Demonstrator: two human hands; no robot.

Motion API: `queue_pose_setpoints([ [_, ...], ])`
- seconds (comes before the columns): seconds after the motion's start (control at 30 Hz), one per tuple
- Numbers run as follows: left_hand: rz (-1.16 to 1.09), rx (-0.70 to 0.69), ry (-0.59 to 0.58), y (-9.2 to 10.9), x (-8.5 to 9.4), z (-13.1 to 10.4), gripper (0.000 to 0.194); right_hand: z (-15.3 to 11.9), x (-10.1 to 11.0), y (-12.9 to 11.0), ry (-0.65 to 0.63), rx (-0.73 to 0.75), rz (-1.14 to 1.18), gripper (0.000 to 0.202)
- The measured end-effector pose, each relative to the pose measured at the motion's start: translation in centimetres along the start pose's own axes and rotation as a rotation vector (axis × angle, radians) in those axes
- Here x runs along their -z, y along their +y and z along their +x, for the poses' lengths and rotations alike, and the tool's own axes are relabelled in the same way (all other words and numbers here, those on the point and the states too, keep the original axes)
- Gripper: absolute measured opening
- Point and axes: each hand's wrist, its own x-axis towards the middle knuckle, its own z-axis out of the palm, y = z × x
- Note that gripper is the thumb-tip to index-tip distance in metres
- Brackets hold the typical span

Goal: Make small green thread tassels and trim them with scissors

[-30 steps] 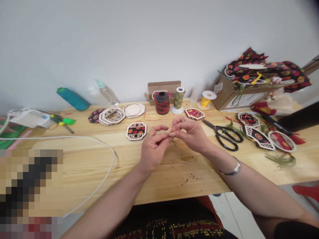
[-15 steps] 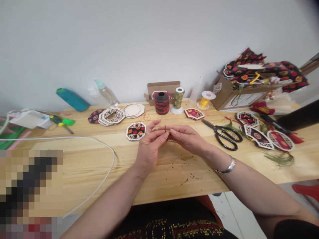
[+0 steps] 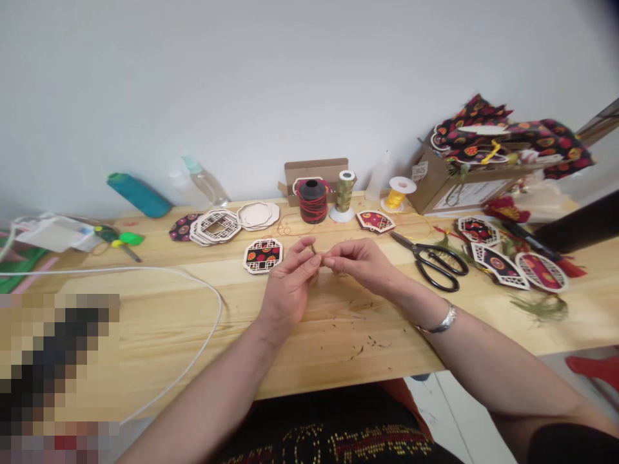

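Note:
Both hands meet over the middle of the table. My left hand (image 3: 290, 281) is closed in a pinch on a thin olive-brown cord (image 3: 313, 247), a bit of which stands up above its fingers. Close against it, my right hand (image 3: 363, 263) pinches the same cord between thumb and forefinger; most of it is hidden by the fingers. Just left of my left hand lies an octagonal ornament (image 3: 263, 256) with a pale lattice frame over patterned fabric. To the right of my right hand are black-handled scissors (image 3: 438, 264).
Behind stand a red thread spool (image 3: 313, 205), an olive thread cone (image 3: 345, 193) and a yellow spool (image 3: 399, 192). Frame pieces (image 3: 217, 225) lie left; finished ornaments (image 3: 500, 265) and a cardboard box (image 3: 425, 180) are right. A white cable (image 3: 220, 303) curves leftward. Dark scraps (image 3: 370, 341) litter the front.
My hands have shifted slightly, with the right fingertips drawn a little away from the left and the cord's end now higher above the left fingers. The view has moved slightly; nothing else has visibly moved.

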Motion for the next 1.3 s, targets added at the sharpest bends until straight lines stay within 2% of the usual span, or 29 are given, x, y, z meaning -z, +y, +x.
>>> queue_pose_setpoints([
  [0.27,-0.19,0.016,-0.013,0.3,-0.1,0.3,0.005,1.0,2.5,0.0,-0.058,-0.016,-0.127,0.023],
  [0.4,-0.217,0.019,-0.06,0.5,0.1,0.3,0.004,1.7,4.0,0.5,-0.012,-0.035,-0.142,0.018],
  [0.63,-0.23,0.003,-0.013,0.8,0.1,0.4,0.01,2.4,5.8,1.3,0.065,-0.086,-0.14,0.02],
  [0.8,-0.234,-0.033,-0.034,0.8,0.1,0.4,0.008,2.4,6.4,1.3,0.062,-0.088,-0.169,0.022],
  [0.93,-0.255,-0.06,-0.133,1.0,0.1,-0.1,0.004,2.4,6.3,0.8,0.039,-0.09,-0.205,0.02],
  [1.03,-0.253,-0.027,-0.173,1.3,0.3,-0.3,0.022,2.2,6.1,0.6,-0.014,-0.068,-0.266,0.019],
  [1.07,-0.25,-0.032,-0.145,1.4,0.3,-0.2,0.028,2.1,6.1,0.5,-0.04,-0.058,-0.284,0.018],
  [1.13,-0.227,-0.086,-0.015,1.3,0.3,0.1,0.033,1.8,5.9,0.2,-0.101,-0.036,-0.315,0.018],
  [1.23,-0.123,-0.231,0.182,0.8,0.2,0.4,0.023,1.1,5.3,-0.6,-0.2,0.002,-0.391,0.018],
  [1.3,-0.033,-0.281,0.165,0.3,0.0,0.3,0.016,0.7,4.7,-1.2,-0.259,0.04,-0.473,0.017],
])
